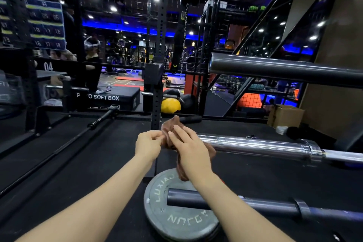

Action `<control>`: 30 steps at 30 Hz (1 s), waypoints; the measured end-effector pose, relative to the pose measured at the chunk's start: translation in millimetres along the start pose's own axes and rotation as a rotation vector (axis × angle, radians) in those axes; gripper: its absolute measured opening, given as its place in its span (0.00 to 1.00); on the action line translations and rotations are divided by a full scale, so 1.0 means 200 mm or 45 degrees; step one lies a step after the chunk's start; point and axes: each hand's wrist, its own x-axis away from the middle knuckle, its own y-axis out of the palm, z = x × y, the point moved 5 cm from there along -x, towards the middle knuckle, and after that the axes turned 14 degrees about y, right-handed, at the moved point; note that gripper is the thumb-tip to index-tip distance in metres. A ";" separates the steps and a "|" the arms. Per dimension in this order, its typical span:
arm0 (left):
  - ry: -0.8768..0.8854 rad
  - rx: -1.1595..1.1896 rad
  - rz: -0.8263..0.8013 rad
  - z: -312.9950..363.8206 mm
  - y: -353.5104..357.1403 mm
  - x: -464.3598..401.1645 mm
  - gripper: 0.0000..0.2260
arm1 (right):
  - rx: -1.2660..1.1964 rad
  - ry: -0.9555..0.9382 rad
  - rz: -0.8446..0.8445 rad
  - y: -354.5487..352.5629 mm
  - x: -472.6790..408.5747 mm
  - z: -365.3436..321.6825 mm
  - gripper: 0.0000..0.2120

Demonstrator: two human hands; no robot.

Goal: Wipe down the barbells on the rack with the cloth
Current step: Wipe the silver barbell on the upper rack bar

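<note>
Both hands are meeting at the end of the shiny chrome barbell sleeve, which is lying level across the middle right of the view. The left hand is pinching an edge of the crumpled brown cloth between curled fingers and thumb, while the right hand is lying over the cloth with its fingers fairly straight, pressing it against the tip of the sleeve; whether the thumb is wrapping underneath cannot be told. A tail of the cloth is hanging down below the right wrist. Above, a thicker dark grey steel barbell sleeve is jutting in from the right, and lower down a matte dark barbell end is crossing over a round grey weight plate with raised lettering, lying flat on the black rubber floor. A black perforated rack upright is standing just behind the hands. Farther back, a yellow ball and a black soft plyo box are sitting on the floor.
</note>
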 end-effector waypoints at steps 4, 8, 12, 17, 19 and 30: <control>-0.003 0.040 -0.004 0.01 0.00 0.00 0.06 | -0.030 0.187 0.048 -0.07 0.10 0.30 0.25; -0.007 0.047 -0.013 0.02 0.01 0.00 0.06 | 0.027 0.203 0.089 -0.08 0.08 0.18 0.17; -0.015 0.015 0.015 0.02 0.01 0.00 0.07 | -0.039 0.085 0.001 -0.01 -0.01 -0.05 0.22; -0.024 -0.035 0.088 0.01 0.02 0.03 0.08 | -0.129 0.425 0.133 -0.09 0.13 0.39 0.25; -0.033 -0.056 0.104 0.01 0.02 0.03 0.09 | -0.169 0.647 0.167 -0.16 0.19 0.55 0.24; -0.065 0.175 0.029 0.01 0.00 0.01 0.12 | -0.306 0.168 0.055 0.10 0.04 -0.06 0.24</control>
